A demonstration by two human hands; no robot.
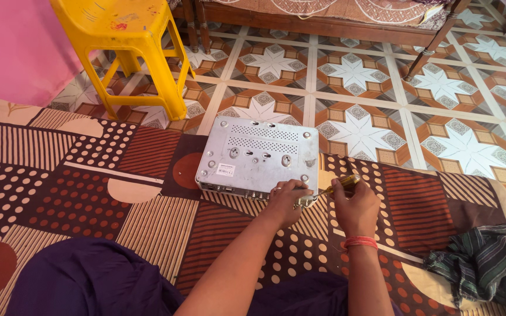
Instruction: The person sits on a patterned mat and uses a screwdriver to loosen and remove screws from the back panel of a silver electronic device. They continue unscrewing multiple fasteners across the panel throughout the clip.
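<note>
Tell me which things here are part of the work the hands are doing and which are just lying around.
In use:
- grey metal box, on the patterned mat
- yellow-handled screwdriver, gripped by the right hand, tip at the box's near right corner
- left hand, resting on that near edge

Lying about:
- yellow plastic stool
- dark striped cloth
- patterned mat
- wooden furniture legs on the tiles

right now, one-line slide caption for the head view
Left hand steadies a grey metal box while right hand holds a yellow-handled screwdriver.
</note>
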